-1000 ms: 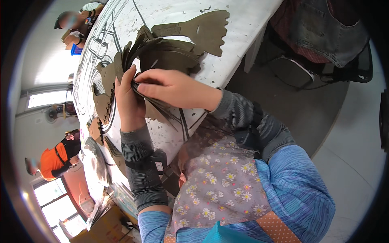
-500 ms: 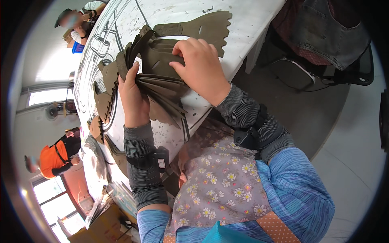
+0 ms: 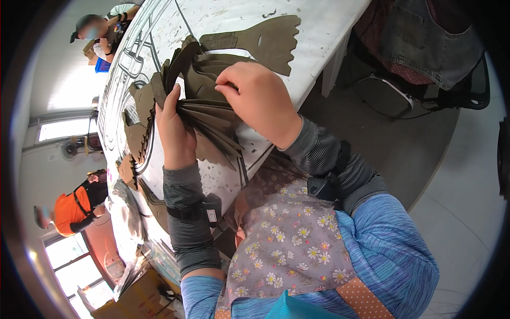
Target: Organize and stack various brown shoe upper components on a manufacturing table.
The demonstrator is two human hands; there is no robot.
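Observation:
Flat olive-brown cut pieces, each thin and sheet-like, stand fanned out in a bundle [image 3: 212,111] over the table. My left hand [image 3: 175,127] is closed round the left part of this bundle, thumb on top. Over its right side, my right hand [image 3: 260,98] is closed, with thumb and forefinger drawn together beside the sheets; whether an edge is between them is hidden. Beyond that hand lies a wider piece [image 3: 273,42] with a scalloped end and a small slit. More pieces with notched edges [image 3: 137,130] lie left of my left hand.
The table [image 3: 223,16] has a white, black-lined, speckled cover. A chair [image 3: 470,90] draped with a denim garment [image 3: 425,48] stands at the right. Two people, one in orange [image 3: 71,212], are beyond the table at the left. Clear plastic [image 3: 127,212] lies along the table's lower left.
My right hand has shifted slightly left and down, its thumb and forefinger coming together. The upper sheets of the bundle have shifted, baring more of the wide scalloped piece. My left hand keeps its place.

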